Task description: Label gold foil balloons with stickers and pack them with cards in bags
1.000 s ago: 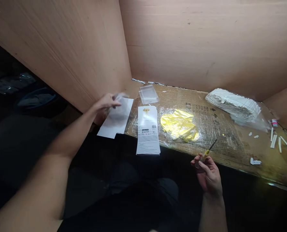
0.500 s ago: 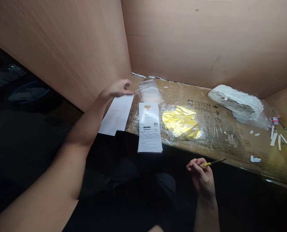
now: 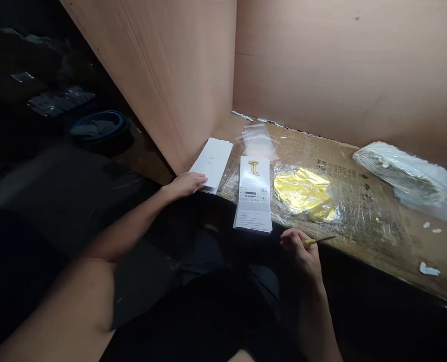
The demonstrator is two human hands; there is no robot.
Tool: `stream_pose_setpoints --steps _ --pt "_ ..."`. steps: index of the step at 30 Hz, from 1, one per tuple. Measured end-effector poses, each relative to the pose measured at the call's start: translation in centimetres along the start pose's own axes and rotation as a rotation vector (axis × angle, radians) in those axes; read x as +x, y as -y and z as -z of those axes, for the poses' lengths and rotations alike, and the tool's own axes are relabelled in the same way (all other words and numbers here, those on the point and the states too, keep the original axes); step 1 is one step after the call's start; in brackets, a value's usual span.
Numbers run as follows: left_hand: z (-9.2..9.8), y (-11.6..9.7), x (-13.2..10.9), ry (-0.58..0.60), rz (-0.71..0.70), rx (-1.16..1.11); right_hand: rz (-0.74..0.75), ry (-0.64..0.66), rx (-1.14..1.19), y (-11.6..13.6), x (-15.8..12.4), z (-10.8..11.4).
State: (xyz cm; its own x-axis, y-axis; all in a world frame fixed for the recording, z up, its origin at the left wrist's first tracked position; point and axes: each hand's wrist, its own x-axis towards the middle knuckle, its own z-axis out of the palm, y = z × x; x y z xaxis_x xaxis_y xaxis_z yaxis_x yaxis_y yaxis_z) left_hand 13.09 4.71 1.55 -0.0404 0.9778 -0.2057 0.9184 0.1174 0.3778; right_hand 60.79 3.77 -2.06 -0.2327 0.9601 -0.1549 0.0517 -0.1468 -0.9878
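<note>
My left hand [image 3: 188,184] lies on the near corner of a stack of white cards [image 3: 213,157] at the table's left edge, fingers curled over that corner. My right hand [image 3: 298,249] is closed on a thin tool with a yellow grip and dark tip [image 3: 319,240], held just off the table's front edge. Between the hands lies a stack of printed white cards with a gold figure [image 3: 254,193]. A folded gold foil piece [image 3: 305,192] lies right of it.
The cardboard table top [image 3: 362,216] is covered in clear tape. Clear plastic sleeves [image 3: 258,141] lie near the back corner. A bag of white items [image 3: 404,173] sits at right, paper scraps [image 3: 429,270] near it. Wooden panels wall the booth. A blue tub [image 3: 99,126] is at left.
My left hand has come down from near the clear sleeves to the near corner of the plain white cards. My right hand moved slightly left with the tool. The view has swung left.
</note>
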Motion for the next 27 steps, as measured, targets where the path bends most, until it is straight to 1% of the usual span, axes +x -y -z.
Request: stream_pose_setpoints --steps 1,2,3,4,5,6,7,8,9,11,12,13,14,16,18,21,23,26,27 --pt "0.0 -0.2 0.1 0.013 -0.05 0.039 0.002 -0.016 -0.069 0.1 -0.1 -0.6" --pt "-0.2 -0.4 0.2 0.0 -0.096 0.074 0.016 -0.035 -0.141 0.2 -0.2 -1.3" --pt "-0.6 -0.7 0.2 -0.049 -0.126 0.086 0.047 -0.058 -0.213 0.2 -0.1 -1.9" --pt "-1.1 -1.2 0.3 -0.129 -0.131 0.063 0.095 -0.085 -0.278 0.2 0.1 -2.6" --pt "-1.8 -1.9 0.3 -0.214 -0.118 -0.001 0.15 -0.107 -0.341 0.2 0.4 -3.2" --pt "-2.7 -3.0 0.4 -0.272 -0.093 -0.109 0.199 -0.117 -0.404 0.2 0.7 -3.8" --pt "-3.7 -4.3 0.4 -0.286 -0.064 -0.253 0.235 -0.113 -0.464 0.3 1.1 -4.4" --pt "-4.8 -5.8 0.4 -0.241 -0.037 -0.413 0.256 -0.1 -0.519 0.5 1.3 -4.9" --pt "-5.9 -7.3 0.5 -0.158 -0.013 -0.569 0.264 -0.084 -0.564 0.6 1.5 -5.4" --pt "-7.8 -10.2 0.6 -0.007 0.01 -0.769 0.271 -0.06 -0.627 0.7 1.6 -6.0" --pt "-8.5 -11.4 0.6 0.021 0.014 -0.801 0.276 -0.059 -0.644 0.7 1.5 -6.2" --pt "-8.9 -12.3 0.6 0.015 0.015 -0.791 0.281 -0.06 -0.655 0.6 1.4 -6.3" --pt "-9.1 -13.0 0.6 -0.016 0.015 -0.751 0.284 -0.062 -0.66 0.5 1.3 -6.3" --pt "-9.0 -13.7 0.5 -0.111 0.024 -0.633 0.287 -0.058 -0.65 0.2 1.0 -6.2" --pt "-8.6 -13.9 0.2 -0.187 0.046 -0.541 0.284 -0.039 -0.641 0.0 0.9 -6.1" --pt "-8.1 -13.8 -0.2 -0.246 0.066 -0.531 0.284 -0.014 -0.649 0.1 0.9 -5.8" --pt "-8.1 -13.8 -0.4 -0.246 0.068 -0.663 0.299 -0.035 -0.627 0.6 1.4 -5.5" --pt "-8.3 -13.9 -1.0 -0.185 0.03 -1.008 0.342 -0.107 -0.548 1.9 3.1 -5.1" --pt "-8.4 -14.0 -1.3 -0.164 0.01 -1.098 0.341 -0.11 -0.51 2.4 3.9 -5.1"
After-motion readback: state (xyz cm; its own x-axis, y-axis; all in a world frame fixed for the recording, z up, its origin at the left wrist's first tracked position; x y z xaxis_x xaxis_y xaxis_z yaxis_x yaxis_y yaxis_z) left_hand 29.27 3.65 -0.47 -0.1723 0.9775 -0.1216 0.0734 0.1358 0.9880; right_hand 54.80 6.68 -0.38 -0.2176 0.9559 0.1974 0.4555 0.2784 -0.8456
